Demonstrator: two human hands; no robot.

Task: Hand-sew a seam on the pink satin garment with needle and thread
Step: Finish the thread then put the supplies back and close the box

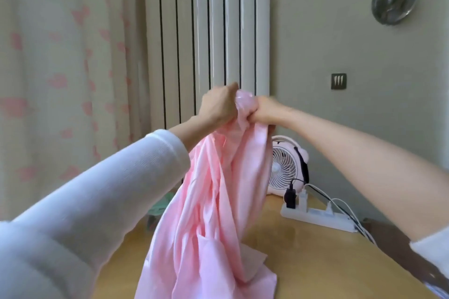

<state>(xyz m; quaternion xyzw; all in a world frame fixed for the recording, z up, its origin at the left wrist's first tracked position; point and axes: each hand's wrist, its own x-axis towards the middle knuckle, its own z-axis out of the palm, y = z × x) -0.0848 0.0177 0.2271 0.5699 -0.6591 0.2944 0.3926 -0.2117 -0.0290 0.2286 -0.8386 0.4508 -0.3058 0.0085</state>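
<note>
As both arms reach up in front of the tall white column radiator, the shiny pink satin garment hangs bunched from two fists. The left hand has its fingers curled round the gathered top, and the right hand grips the same bunch just beside it. The lower folds trail onto the light wooden table. No needle or thread can be made out, so this looks like hunting for the seam line. To do it well, I'd say let the slippery satin hang by its own weight, then slide the two grips apart along one edge to flatten it — and keep the tail off the white power strip with its plugged cables.
</note>
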